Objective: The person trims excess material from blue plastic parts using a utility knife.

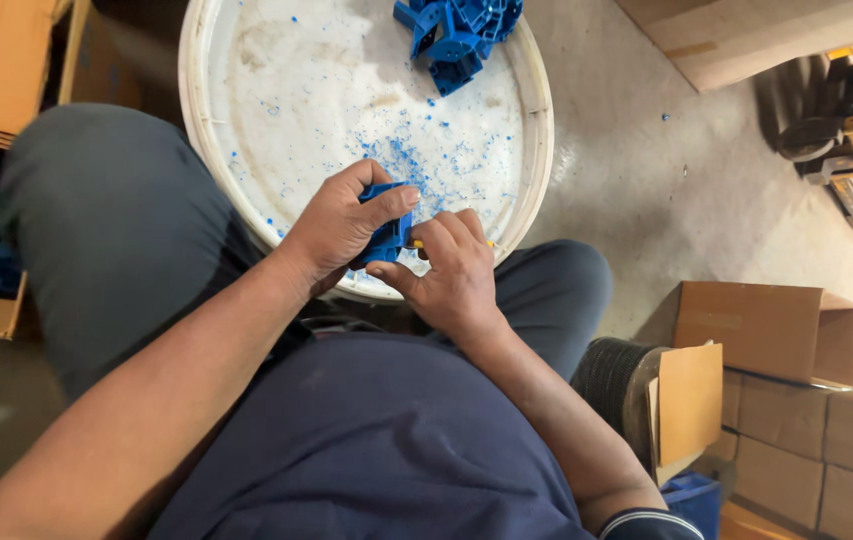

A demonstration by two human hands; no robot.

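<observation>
Trimming step, by appearance: left hand (341, 228) clasps blue plastic part (386, 232); right hand (454, 272), touching alongside, closed on thin yellow tool (416, 244). Beyond both: white tub (536, 130), blue shavings (408, 160), piled blue parts (458, 32). Next move calls for steady scraping.

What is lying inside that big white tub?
Inside the white tub lie a pile of blue plastic parts and scattered blue shavings. Both hands cover its near edge.
</observation>
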